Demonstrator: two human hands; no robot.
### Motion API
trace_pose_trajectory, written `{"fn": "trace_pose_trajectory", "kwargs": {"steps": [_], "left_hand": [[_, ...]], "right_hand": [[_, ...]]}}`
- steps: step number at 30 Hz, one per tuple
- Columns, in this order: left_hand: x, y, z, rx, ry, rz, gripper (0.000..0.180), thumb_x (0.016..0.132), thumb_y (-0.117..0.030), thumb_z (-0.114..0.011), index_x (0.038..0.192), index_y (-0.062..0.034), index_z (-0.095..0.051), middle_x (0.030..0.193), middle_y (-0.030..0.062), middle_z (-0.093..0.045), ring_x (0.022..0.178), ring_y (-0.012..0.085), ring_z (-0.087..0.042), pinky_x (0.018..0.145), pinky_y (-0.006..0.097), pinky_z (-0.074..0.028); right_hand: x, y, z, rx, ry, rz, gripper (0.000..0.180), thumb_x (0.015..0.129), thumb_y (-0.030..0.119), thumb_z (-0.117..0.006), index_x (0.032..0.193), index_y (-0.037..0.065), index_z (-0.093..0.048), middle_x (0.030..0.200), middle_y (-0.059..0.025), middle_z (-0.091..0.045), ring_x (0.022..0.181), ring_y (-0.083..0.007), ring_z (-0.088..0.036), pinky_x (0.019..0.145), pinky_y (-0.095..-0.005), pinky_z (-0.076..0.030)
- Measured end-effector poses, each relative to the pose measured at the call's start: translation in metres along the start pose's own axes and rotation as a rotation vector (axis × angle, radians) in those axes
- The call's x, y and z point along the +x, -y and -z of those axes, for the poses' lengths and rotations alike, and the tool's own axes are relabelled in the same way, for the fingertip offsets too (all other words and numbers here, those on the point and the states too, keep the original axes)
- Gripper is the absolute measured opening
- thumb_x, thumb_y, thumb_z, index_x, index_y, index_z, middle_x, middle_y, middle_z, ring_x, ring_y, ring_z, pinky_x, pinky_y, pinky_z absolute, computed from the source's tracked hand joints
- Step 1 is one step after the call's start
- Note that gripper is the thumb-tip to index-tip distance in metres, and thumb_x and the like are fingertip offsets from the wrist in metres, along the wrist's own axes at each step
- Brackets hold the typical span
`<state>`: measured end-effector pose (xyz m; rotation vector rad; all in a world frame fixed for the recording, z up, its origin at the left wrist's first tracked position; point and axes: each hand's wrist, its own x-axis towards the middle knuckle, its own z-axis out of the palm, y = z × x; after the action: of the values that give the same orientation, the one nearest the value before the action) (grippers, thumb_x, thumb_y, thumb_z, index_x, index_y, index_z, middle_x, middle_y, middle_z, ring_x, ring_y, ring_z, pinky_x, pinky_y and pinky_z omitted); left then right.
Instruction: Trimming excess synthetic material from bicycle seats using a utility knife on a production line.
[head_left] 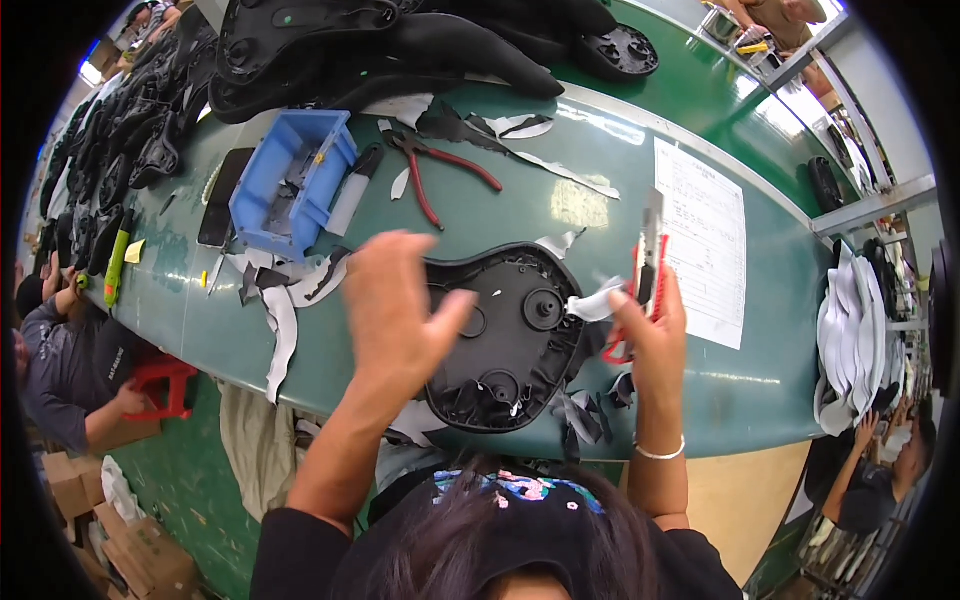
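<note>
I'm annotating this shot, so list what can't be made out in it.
All in the head view:
Black panel: part of its left edge is hidden behind the left grip, itself blurred.
Red-handled cutter: the right grip covers part of its handle.
White strip: blurred; whether it joins the panel is unclear.
Paper sheet: print too small to read.
Black padded pieces: cut off by the top edge.

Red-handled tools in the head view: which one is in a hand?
The red cutter, gripped in the right hand with its metal end up. The red-handled pliers instead lie on the green table, handles spread.
</note>
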<state>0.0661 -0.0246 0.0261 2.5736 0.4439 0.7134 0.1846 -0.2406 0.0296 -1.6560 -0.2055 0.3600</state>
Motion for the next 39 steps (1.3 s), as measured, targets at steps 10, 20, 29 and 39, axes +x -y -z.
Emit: {"fn": "trace_pose_trajectory", "kwargs": {"steps": [10,20,29,39], "left_hand": [[0.039,-0.028,-0.046,-0.363,0.489,-0.192,0.013,0.078,-0.020,-0.062,0.082,-0.0074,-0.065,0.079,0.0097,-0.061,0.079,0.0296,-0.052,0.071,0.037,-0.038],[0.057,-0.003,-0.037,-1.722,0.087,0.447,0.017,0.086,-0.023,-0.055,0.082,-0.0078,-0.058,0.074,0.0025,-0.053,0.072,0.0149,-0.055,0.071,0.027,-0.041],[0.075,-0.004,-0.049,-0.064,-0.051,-0.530,0.017,0.074,-0.015,-0.069,0.071,-0.0057,-0.054,0.066,0.0101,-0.050,0.057,0.0234,-0.045,0.056,0.033,-0.038],[0.042,0.027,-0.037,-1.626,0.102,0.755,0.038,0.094,-0.036,-0.053,0.097,0.0002,-0.067,0.104,0.0086,-0.067,0.109,0.0186,-0.055,0.101,0.032,-0.033]], "right_hand": [[-0.014,-0.014,0.042,-0.710,0.325,0.663,0.051,0.084,0.012,-0.065,0.132,0.009,-0.049,0.091,-0.0121,-0.066,0.072,-0.0281,-0.065,0.064,-0.0309,-0.053],[-0.084,-0.015,0.004,-1.086,0.178,0.343,0.053,0.088,0.023,-0.060,0.137,0.014,-0.044,0.064,-0.0120,-0.055,0.045,-0.0314,-0.052,0.042,-0.0412,-0.040],[-0.020,0.007,-0.004,-1.245,0.142,0.506,0.045,0.089,0.018,-0.056,0.133,0.016,-0.047,0.066,-0.0093,-0.054,0.050,-0.0297,-0.055,0.045,-0.0399,-0.041],[-0.006,0.033,0.025,-1.423,0.272,0.469,0.044,0.087,0.023,-0.059,0.130,0.025,-0.052,0.062,-0.0076,-0.057,0.050,-0.0280,-0.055,0.048,-0.0403,-0.040]]}}
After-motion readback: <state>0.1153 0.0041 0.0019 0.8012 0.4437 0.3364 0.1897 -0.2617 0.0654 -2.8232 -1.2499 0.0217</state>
